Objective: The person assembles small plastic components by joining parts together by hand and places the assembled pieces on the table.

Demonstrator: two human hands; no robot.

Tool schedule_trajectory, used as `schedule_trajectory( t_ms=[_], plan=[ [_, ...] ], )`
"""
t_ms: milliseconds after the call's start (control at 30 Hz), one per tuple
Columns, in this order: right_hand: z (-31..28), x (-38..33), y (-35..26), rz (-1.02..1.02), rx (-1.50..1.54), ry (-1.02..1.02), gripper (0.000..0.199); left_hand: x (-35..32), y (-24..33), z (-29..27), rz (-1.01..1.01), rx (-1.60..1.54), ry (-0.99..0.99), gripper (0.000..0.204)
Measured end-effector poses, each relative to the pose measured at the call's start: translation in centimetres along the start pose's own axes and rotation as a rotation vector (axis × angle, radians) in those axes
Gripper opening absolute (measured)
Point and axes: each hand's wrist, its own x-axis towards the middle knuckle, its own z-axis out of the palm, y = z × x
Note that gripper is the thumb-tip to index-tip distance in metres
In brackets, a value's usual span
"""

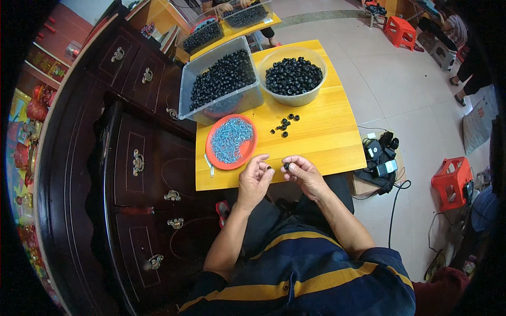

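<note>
- Right hand [307, 176]: thumb and fingers pinched on a small round black part [286, 166], just above the table's near edge.
- Left hand [254, 179]: thumb and forefinger slightly parted, small dark bit [269, 167] at the tips; can't tell if gripped. Narrow gap between the two hands.
- Yellow wooden table [332, 142]: near edge runs under both hands, close to the person's lap.
- Red oval plate [246, 151]: near-left on the table, just beyond the left hand. Holds a heap of small silver-blue metal pieces [229, 138].
- Small white strip [210, 165]: between plate and left edge, tight.
- Loose round black parts [285, 126]: small cluster mid-table, right of the plate, well in from the right edge.
- Clear rectangular plastic bin [247, 100]: far left, heaped with black parts; its left side reaches past the table's left edge in this view.
- Round translucent plastic tub [300, 100]: far right, full of black parts, close beside the bin.
- Open room: yellow surface runs from the cluster to the right edge, plus a strip between cluster and hands.
- Dark wooden cabinet [132, 181]: hard by the left edge, tight for the left elbow.
- Right side: pale tiled floor [416, 126], roomier; black cables and adapters [382, 155] sit just off the right edge.
</note>
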Motion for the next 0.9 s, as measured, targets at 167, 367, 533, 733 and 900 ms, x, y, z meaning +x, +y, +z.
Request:
schedule_trajectory(
  t_ms=[167,367,533,733,900],
  plan=[
    [0.6,-0.5,0.7,0.039,0.007,0.011,0.025,-0.9,-1.6,-1.4,0.043,-0.006,0.012,0.021],
    [1.8,-0.8,0.7,0.026,0.016,0.035,0.024,-1.5,-0.4,-1.8,0.132,0.137,-0.067,0.015],
    [2.4,-1.1,0.8,0.032,-0.035,0.029,0.023,-2.5,-0.7,-1.9,0.022,0.01,-0.051,0.011],
    [2.7,-1.4,0.7,0.03,-0.047,0.0,0.022,-2.5,0.1,-2.1,0.012,-0.043,-0.099,0.01],
    [3.0,-1.3,0.9,0.011,-0.091,0.009,0.022,-2.4,0.6,-2.3,0.032,-0.01,-0.129,0.009]
  ],
)
